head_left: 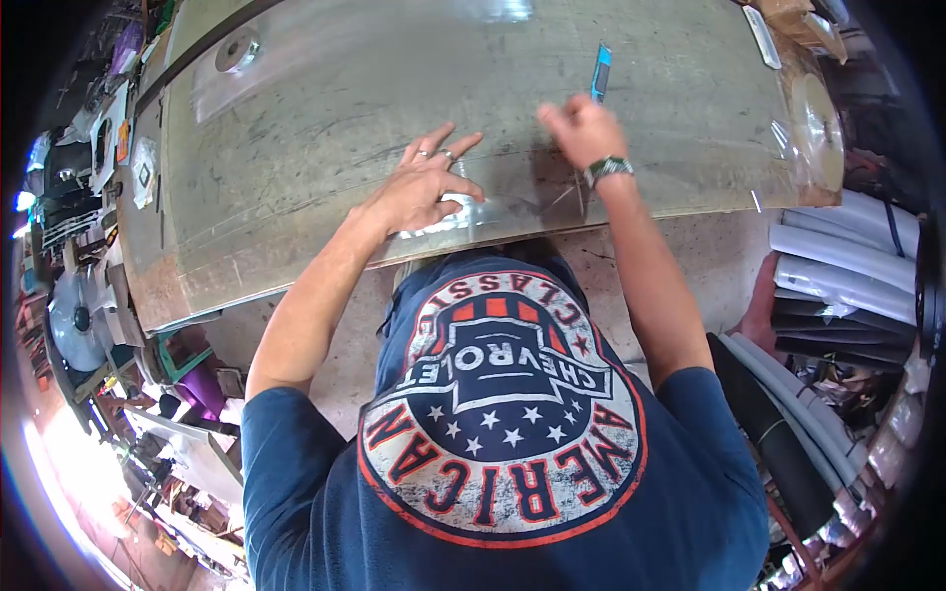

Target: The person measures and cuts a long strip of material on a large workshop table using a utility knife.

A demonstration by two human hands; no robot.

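My left hand (429, 187) lies on a clear plastic sheet (448, 219) near the table's front edge, its fingers spread and rings on them. The sheet is see-through, so its outline is hard to follow. To the right, my right hand (583, 128) is over the table with its fingers curled in, slightly smeared by motion. What those fingers hold, if anything, is hidden. Just beyond the knuckles is a blue and black utility knife (601, 74); it looks sharp while the hand is blurred, so it seems to rest on the tabletop.
A roll of clear tape (237, 51) sits at the back left of the worn table (325, 128). A larger clear roll (816, 113) is at the right end. Wrapped rolls of material (843, 256) are stacked right of the table. A fan (81, 317) stands at left.
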